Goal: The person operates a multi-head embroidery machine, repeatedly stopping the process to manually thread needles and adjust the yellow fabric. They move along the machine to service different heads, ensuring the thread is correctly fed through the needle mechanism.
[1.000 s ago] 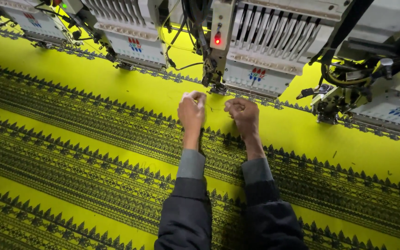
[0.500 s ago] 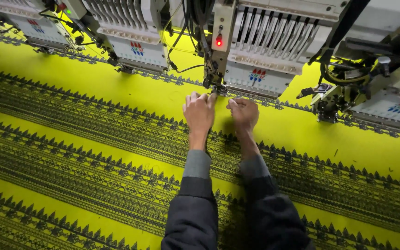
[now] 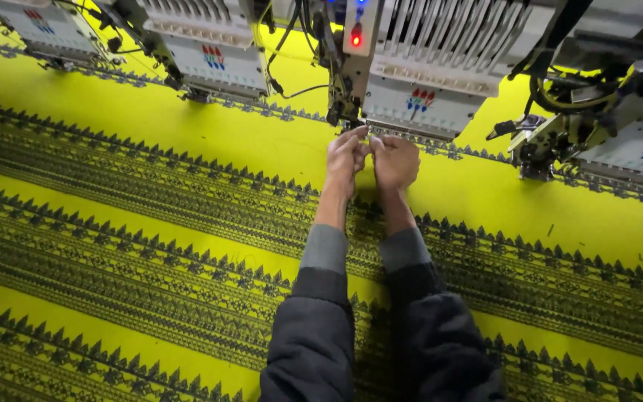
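A wide sheet of bright yellow fabric (image 3: 187,134) covers the whole work surface, crossed by dark embroidered bands (image 3: 150,223) that run from the upper left down to the lower right, each edged with a row of small pointed shapes. Along the top stands a row of white embroidery machine heads: one at the far left (image 3: 39,26), one left of centre (image 3: 213,56), the middle head (image 3: 429,89) and one at the far right (image 3: 634,149). A red light (image 3: 356,35) glows on the narrow panel at the left side of the middle head. Black and yellow cables (image 3: 560,93) loop between the middle head and the right one. The heads overhang the cloth and block the view of the needles themselves.

Both hands reach up the cloth to the lower left corner of the middle head, forearms side by side in grey cuffs and dark padded sleeves. The left hand (image 3: 345,158) and the right hand (image 3: 396,160) meet with fingers curled in and fingertips pinched close together just beneath the needle area (image 3: 351,123). They seem to work something very fine there, perhaps a thread, but it is too small to make out, so I cannot tell what they hold.
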